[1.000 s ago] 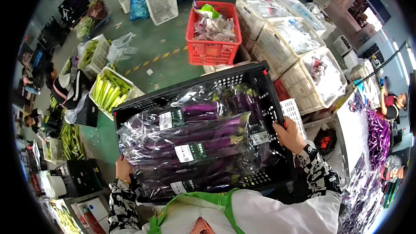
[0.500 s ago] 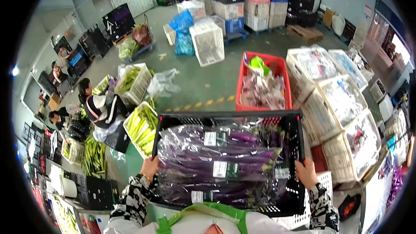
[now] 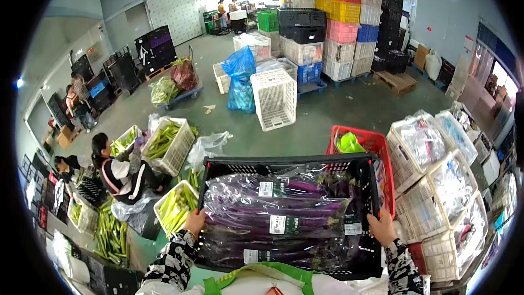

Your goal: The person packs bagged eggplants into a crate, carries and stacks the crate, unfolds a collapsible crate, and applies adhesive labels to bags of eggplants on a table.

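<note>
A black plastic crate (image 3: 292, 159) is held in front of my body, one hand at each end. Inside lie several clear bags of long purple eggplants (image 3: 311, 224) with white barcode labels. My left hand (image 3: 195, 222) is closed around the crate's left side, and my right hand (image 3: 382, 227) grips its right side. The fingertips of both hands are partly hidden by the crate walls. Just beyond the crate's far right corner stands a red crate (image 3: 388, 158) with a bright green bag (image 3: 349, 143) in it.
White crates of plastic packaging (image 3: 431, 186) stand at the right. On the left, a seated person (image 3: 123, 169) works among crates of green stalks (image 3: 166, 139). Ahead are an upturned white crate (image 3: 274, 101), blue bags (image 3: 240, 79) and tall crate stacks (image 3: 341, 33).
My view has tilted up and turned slightly, showing more of the far room. The crate stays in both hands, now covering more of the red crate. The seated person's arms have moved.
</note>
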{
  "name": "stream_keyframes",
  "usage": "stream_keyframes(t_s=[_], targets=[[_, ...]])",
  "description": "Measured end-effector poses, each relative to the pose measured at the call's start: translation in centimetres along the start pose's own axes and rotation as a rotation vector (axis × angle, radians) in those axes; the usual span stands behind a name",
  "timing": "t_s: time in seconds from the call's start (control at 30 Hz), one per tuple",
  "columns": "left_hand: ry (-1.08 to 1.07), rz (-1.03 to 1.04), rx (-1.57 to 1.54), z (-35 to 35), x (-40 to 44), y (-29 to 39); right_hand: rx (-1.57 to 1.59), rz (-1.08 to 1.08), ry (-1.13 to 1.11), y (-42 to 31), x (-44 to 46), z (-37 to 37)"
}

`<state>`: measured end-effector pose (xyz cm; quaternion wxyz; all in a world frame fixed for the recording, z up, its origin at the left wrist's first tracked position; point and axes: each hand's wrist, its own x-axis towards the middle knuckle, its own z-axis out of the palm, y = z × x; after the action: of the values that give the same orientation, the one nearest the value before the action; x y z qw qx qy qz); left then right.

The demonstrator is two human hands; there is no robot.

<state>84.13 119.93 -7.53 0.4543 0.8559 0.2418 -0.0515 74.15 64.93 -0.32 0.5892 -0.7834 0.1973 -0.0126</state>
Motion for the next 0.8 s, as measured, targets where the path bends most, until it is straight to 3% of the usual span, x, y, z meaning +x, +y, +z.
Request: stream_keyframes(t_s=[0.03, 0.07, 0.1, 0.17, 0.23, 0.3, 0.4, 0.5, 0.57, 0.6, 0.7, 0.73, 0.8], targets=[[0.037, 0.101, 0.120, 0.2, 3.1, -0.2, 0.036, 0.012, 0.033, -1.3, 1.2, 1.0], [-0.040, 0.017, 0.043, 0.2, 6.9, -0.4, -0.027, -0.060, 0.017, 0.1, 3.7, 1.6], [-0.002, 0.063, -0.022, -0.7, 4.9, 5.1, -0.021, -0.085, -0.004, -0.4, 5.0, 2.3], [-0.007, -0.029, -0.022, -0.7, 8.2, 7.9, -0.025, -0.124, 0.058, -0.5, 7.9, 3.5], [0.026, 0.093, 0.333, -0.6, 12.1, 10.2, -0.023, -0.045, 0.089, -2.1, 10.1, 4.5], [-0.065, 0.096, 0.116, 0.7, 15.4, 12.9, 0.004, -0.027, 0.107, -4.4, 11.9, 5.6], [-0.172, 0.110, 0.025, 4.4, 23.7, 13.1, 0.016, 0.056, 0.162, -6.1, 14.9, 5.9], [-0.251, 0.199, 0.013, 8.0, 29.5, 17.6, 0.108, 0.080, 0.201, -6.9, 20.4, 6.1], [-0.224, 0.150, -0.026, 10.7, 32.6, 20.5, -0.019, 0.122, 0.281, -8.0, 24.2, 6.1], [-0.235, 0.147, 0.023, 11.9, 35.1, 22.6, 0.006, 0.040, 0.299, -9.0, 26.7, 6.3], [-0.260, 0.256, 0.067, 13.1, 40.7, 30.4, 0.024, 0.074, 0.315, -10.3, 33.4, 5.3], [-0.313, 0.174, 0.050, 13.3, 42.2, 33.3, 0.035, -0.021, 0.289, -9.7, 35.6, 4.9], [-0.365, 0.103, 0.081, 13.7, 43.4, 38.0, 0.070, 0.034, 0.316, -10.5, 38.3, 4.3]])
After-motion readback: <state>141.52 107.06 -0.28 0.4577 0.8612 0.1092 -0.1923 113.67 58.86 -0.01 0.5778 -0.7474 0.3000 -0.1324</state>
